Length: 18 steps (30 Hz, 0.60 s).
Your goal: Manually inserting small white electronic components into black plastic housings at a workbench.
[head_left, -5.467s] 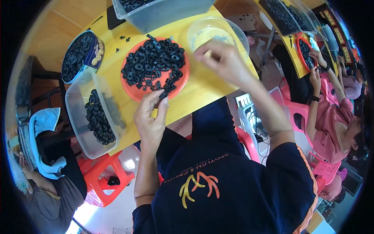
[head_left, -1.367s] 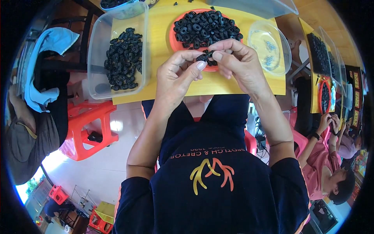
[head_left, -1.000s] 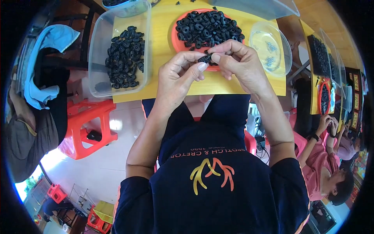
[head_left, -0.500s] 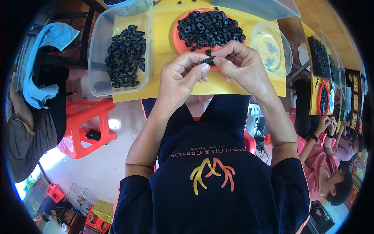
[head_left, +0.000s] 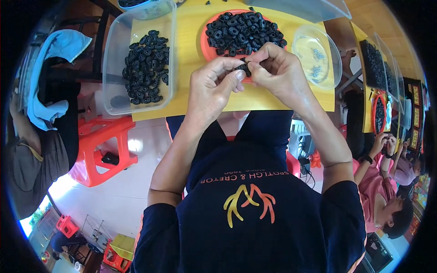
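smooth yellow desk (head_left: 189,36) parts the clear boxy tub (head_left: 113,73) from the round red tray (head_left: 207,48); by its rim, your left hand (head_left: 210,91) and right hand (head_left: 283,77) pinch one small black piece (head_left: 245,69).

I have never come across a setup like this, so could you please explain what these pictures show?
There is no machine here, just a person's bare hands. The view comes from a fisheye camera worn on the head and looking down, so straight edges bend toward the rim. The left hand and right hand pinch a small black part; its details are hard to make out. On the yellow table are an orange plate heaped with black pieces, a clear bin of more black parts at left, and a clear round dish of tiny silvery pieces at right. The person in pink is someone else.
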Each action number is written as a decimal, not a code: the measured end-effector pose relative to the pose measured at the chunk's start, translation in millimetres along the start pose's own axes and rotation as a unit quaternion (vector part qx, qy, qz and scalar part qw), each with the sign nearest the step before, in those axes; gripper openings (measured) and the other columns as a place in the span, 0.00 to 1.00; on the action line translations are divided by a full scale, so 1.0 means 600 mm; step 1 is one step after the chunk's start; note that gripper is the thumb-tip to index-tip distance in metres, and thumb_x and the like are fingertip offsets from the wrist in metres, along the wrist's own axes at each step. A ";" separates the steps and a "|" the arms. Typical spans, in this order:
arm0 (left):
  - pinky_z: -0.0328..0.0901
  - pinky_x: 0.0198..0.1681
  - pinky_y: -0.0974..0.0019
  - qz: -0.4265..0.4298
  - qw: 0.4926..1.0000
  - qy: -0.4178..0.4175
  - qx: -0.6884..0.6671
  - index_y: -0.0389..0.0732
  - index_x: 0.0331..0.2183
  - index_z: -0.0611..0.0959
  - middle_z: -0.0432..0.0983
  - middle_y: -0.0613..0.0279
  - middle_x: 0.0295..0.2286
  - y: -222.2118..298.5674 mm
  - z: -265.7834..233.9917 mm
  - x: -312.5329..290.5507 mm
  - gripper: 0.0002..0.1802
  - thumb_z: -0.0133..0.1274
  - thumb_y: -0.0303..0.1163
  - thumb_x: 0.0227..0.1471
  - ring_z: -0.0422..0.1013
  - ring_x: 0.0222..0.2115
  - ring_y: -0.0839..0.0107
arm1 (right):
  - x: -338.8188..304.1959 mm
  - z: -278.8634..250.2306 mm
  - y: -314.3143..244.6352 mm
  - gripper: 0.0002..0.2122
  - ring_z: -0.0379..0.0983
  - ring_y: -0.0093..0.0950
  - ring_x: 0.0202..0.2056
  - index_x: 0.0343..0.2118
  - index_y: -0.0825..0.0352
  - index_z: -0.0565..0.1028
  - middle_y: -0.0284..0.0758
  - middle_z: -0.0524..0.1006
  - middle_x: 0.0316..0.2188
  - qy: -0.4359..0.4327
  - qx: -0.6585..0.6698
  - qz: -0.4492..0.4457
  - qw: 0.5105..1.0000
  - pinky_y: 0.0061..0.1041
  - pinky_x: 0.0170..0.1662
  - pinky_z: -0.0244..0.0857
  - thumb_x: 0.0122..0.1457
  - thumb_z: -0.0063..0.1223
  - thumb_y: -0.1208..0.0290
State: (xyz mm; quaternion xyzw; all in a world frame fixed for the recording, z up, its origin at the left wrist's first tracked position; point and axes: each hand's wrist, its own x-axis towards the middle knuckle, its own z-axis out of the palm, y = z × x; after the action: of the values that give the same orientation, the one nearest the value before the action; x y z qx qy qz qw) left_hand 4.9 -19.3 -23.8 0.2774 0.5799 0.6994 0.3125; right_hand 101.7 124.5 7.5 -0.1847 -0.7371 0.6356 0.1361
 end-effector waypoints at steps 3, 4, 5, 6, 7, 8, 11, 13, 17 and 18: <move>0.69 0.29 0.74 -0.009 1.000 -0.011 -0.027 0.31 0.37 0.80 0.77 0.64 0.25 -0.007 -0.005 0.003 0.07 0.54 0.20 0.54 0.73 0.24 0.79 | 0.006 -0.010 -0.002 0.04 0.74 0.15 0.33 0.35 0.69 0.74 0.32 0.78 0.34 -0.042 0.017 0.039 0.998 0.16 0.34 0.70 0.58 0.55 0.78; 0.69 0.29 0.74 -0.009 1.000 -0.012 -0.027 0.31 0.37 0.80 0.77 0.64 0.25 -0.008 -0.006 0.003 0.07 0.54 0.20 0.54 0.73 0.24 0.79 | 0.007 -0.014 -0.007 0.04 0.74 0.15 0.33 0.35 0.69 0.74 0.32 0.78 0.34 -0.041 0.017 0.039 0.998 0.16 0.34 0.70 0.58 0.55 0.78; 0.69 0.29 0.74 -0.006 1.000 -0.015 -0.027 0.31 0.38 0.81 0.77 0.64 0.25 -0.008 -0.007 0.002 0.07 0.54 0.21 0.54 0.73 0.25 0.79 | 0.009 -0.017 -0.016 0.05 0.74 0.15 0.33 0.36 0.69 0.74 0.32 0.77 0.34 -0.059 0.029 0.068 0.995 0.16 0.35 0.70 0.58 0.54 0.77; 0.69 0.30 0.74 -0.002 0.999 -0.017 -0.027 0.32 0.38 0.81 0.77 0.64 0.25 -0.008 -0.008 0.001 0.08 0.54 0.21 0.54 0.73 0.25 0.79 | 0.010 -0.020 -0.023 0.06 0.74 0.15 0.33 0.37 0.69 0.75 0.32 0.77 0.35 -0.077 0.042 0.097 0.991 0.16 0.35 0.71 0.59 0.54 0.75; 0.69 0.30 0.74 -0.003 0.999 -0.018 -0.028 0.32 0.38 0.81 0.77 0.64 0.25 -0.008 -0.008 0.000 0.08 0.54 0.21 0.54 0.73 0.25 0.79 | 0.009 -0.021 -0.026 0.06 0.74 0.15 0.33 0.37 0.69 0.75 0.32 0.77 0.35 -0.076 0.042 0.098 0.991 0.16 0.35 0.71 0.59 0.54 0.75; 0.69 0.30 0.74 0.002 0.999 -0.026 -0.025 0.32 0.38 0.81 0.78 0.64 0.25 -0.007 -0.008 -0.001 0.08 0.54 0.22 0.55 0.73 0.25 0.79 | 0.008 -0.022 -0.028 0.07 0.74 0.16 0.31 0.36 0.70 0.75 0.32 0.78 0.30 -0.082 0.009 0.100 0.992 0.18 0.33 0.70 0.58 0.55 0.72; 0.69 0.30 0.74 0.002 0.999 -0.042 -0.016 0.32 0.38 0.81 0.78 0.63 0.25 0.000 -0.009 -0.006 0.08 0.55 0.22 0.55 0.73 0.25 0.79 | 0.008 -0.036 -0.031 0.11 0.75 0.20 0.27 0.34 0.71 0.76 0.34 0.78 0.24 -0.114 -0.115 0.047 0.986 0.22 0.31 0.69 0.58 0.56 0.67; 0.69 0.30 0.74 -0.002 0.999 -0.051 -0.009 0.32 0.38 0.81 0.78 0.63 0.25 0.004 -0.011 -0.008 0.08 0.55 0.23 0.55 0.73 0.25 0.79 | 0.008 -0.045 -0.037 0.12 0.75 0.23 0.26 0.33 0.72 0.76 0.36 0.77 0.21 -0.140 -0.205 -0.008 0.969 0.24 0.30 0.69 0.58 0.55 0.65; 0.68 0.30 0.74 0.012 0.998 -0.062 -0.022 0.32 0.38 0.80 0.78 0.63 0.25 0.013 -0.012 -0.009 0.08 0.55 0.23 0.55 0.73 0.25 0.80 | 0.010 -0.050 -0.069 0.13 0.72 0.34 0.21 0.31 0.72 0.75 0.43 0.73 0.18 -0.186 -0.310 -0.066 0.930 0.30 0.27 0.65 0.58 0.52 0.63; 0.68 0.30 0.74 0.010 0.997 -0.065 -0.030 0.32 0.38 0.80 0.78 0.63 0.25 0.016 -0.012 -0.009 0.07 0.55 0.23 0.55 0.73 0.25 0.80 | 0.011 -0.050 -0.074 0.13 0.71 0.37 0.21 0.30 0.72 0.74 0.45 0.72 0.19 -0.199 -0.325 -0.074 0.922 0.31 0.26 0.64 0.59 0.51 0.63</move>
State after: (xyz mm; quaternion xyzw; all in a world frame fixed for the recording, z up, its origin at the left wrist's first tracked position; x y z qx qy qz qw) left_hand 2.2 -29.3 -15.9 0.3182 0.5345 0.6999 0.3510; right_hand 104.6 148.2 55.4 -0.0335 -0.9268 0.3726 -0.0337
